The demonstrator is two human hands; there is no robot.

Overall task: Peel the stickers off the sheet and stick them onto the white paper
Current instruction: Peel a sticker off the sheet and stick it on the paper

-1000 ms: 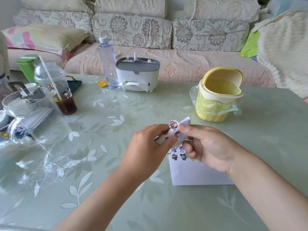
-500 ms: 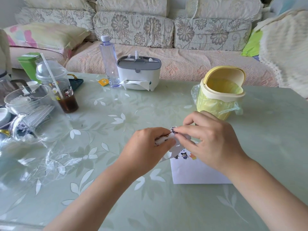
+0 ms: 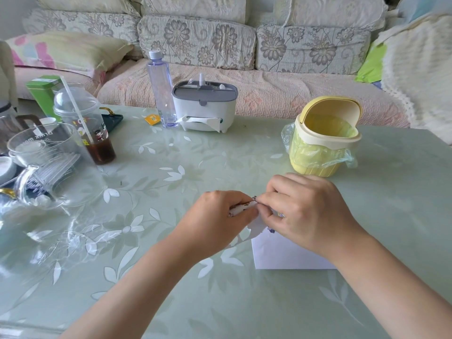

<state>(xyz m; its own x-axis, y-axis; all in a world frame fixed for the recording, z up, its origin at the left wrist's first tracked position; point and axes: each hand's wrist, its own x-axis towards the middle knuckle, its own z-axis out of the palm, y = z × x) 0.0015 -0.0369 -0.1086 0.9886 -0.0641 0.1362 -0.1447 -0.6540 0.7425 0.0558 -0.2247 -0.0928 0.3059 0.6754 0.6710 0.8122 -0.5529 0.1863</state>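
Where the two hands meet over the middle of the bench [image 3: 195,302], the sheet [image 3: 257,226] is held up between them, crumpled and clear of the surface. Its left part is gripped by the left hand [image 3: 220,214], whose fingers are curled round it. Its top edge is pinched between the thumb and forefinger of the right hand [image 3: 305,211]. The hands are brought together at the fingertips; whether they touch cannot be told. A dark sticker [image 3: 254,197] is seen at the pinch, but whether it is lifted from the sheet cannot be told.

The paper [image 3: 281,255] is laid flat on the bench at five o'clock from the left hand, partly covered by the right hand and wrist. A purple sticker [image 3: 271,230] is seen at its upper left corner, just below the right fingers.

At one o'clock from the hands a yellow bin [image 3: 322,140] is set, its lid tipped open and a bag fitted inside. A tissue box [image 3: 204,106] is placed at eleven o'clock, with a bottle [image 3: 161,89] just beside it at its nine o'clock. A cup [image 3: 85,123] with a straw and a dark drink is found at ten o'clock, and a glass jug [image 3: 41,152] near it towards nine o'clock. A sofa [image 3: 220,45] is seen beyond the far edge.
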